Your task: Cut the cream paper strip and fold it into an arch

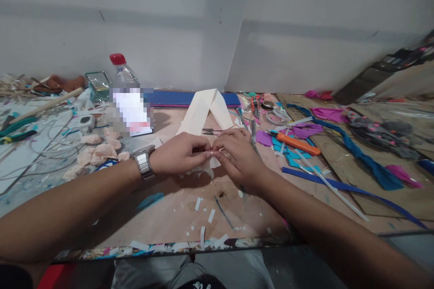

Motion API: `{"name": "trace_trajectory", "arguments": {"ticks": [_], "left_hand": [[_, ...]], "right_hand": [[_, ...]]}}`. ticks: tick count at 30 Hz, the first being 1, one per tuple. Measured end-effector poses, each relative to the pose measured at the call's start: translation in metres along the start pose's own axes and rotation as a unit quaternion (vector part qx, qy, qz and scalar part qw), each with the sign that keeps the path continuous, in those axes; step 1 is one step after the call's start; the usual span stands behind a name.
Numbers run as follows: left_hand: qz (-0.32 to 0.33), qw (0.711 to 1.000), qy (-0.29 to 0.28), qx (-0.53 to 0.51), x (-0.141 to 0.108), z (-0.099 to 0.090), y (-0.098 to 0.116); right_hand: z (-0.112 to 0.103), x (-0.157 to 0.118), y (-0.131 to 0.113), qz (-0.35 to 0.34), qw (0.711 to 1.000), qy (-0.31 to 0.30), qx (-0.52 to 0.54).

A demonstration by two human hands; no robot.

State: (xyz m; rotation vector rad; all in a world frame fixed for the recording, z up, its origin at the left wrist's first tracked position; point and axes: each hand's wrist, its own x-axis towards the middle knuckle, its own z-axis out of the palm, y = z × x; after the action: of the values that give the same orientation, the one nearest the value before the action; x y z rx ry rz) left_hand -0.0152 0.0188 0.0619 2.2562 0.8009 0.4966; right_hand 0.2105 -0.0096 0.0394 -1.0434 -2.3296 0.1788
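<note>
Fingertip to fingertip over the middle of the table, my left hand [181, 153] and my right hand [240, 156] are both closed in a pinch. Between them they grip a small, thin piece of whitish paper [205, 167], whose lower part hangs below the fingers. Most of it is hidden by my hands. Right behind them a folded cream paper strip [196, 110] rises in a peak. A pair of small dark snips [212, 132] lies just beyond my fingers.
An orange utility knife [296, 143], paper scraps and a blue strip [349, 186] lie to the right. At left are a lit phone [132, 108], a red-capped bottle [124, 70], peach crumpled pieces [101, 151] and green-handled pliers [18, 132]. White paper bits [202, 236] litter the front edge.
</note>
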Motion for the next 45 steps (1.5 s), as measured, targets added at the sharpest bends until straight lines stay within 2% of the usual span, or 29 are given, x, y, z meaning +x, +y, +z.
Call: {"name": "trace_trajectory", "arguments": {"ticks": [8,14,17,23,30,34,40,45], "left_hand": [[0.045,0.995,0.031,0.081,-0.002,0.004,0.006],[0.012,0.993,0.031,0.110,-0.002,0.005,0.002],[0.003,0.996,0.015,0.090,-0.002,0.003,0.001],[-0.013,0.999,-0.035,-0.013,0.000,-0.005,0.001],[-0.023,0.998,-0.054,-0.034,0.000,-0.006,0.000],[-0.039,0.993,-0.088,-0.063,0.000,-0.006,-0.003],[-0.033,0.994,-0.101,-0.012,0.002,-0.007,-0.003],[-0.054,0.991,-0.122,-0.001,0.003,-0.007,-0.005]], "right_hand": [[-0.001,0.001,-0.004,-0.009,1.000,-0.015,0.023],[-0.002,-0.001,0.001,-0.010,1.000,-0.001,0.007],[-0.001,0.000,0.001,-0.012,1.000,-0.005,0.005],[-0.002,0.001,0.003,-0.009,1.000,-0.012,0.005],[-0.007,0.001,0.005,-0.042,0.999,-0.025,0.013],[-0.009,0.002,0.003,-0.043,0.999,-0.030,0.011],[-0.008,0.002,0.004,-0.059,0.998,-0.018,0.000],[-0.006,0.002,0.004,-0.077,0.997,-0.006,-0.017]]}}
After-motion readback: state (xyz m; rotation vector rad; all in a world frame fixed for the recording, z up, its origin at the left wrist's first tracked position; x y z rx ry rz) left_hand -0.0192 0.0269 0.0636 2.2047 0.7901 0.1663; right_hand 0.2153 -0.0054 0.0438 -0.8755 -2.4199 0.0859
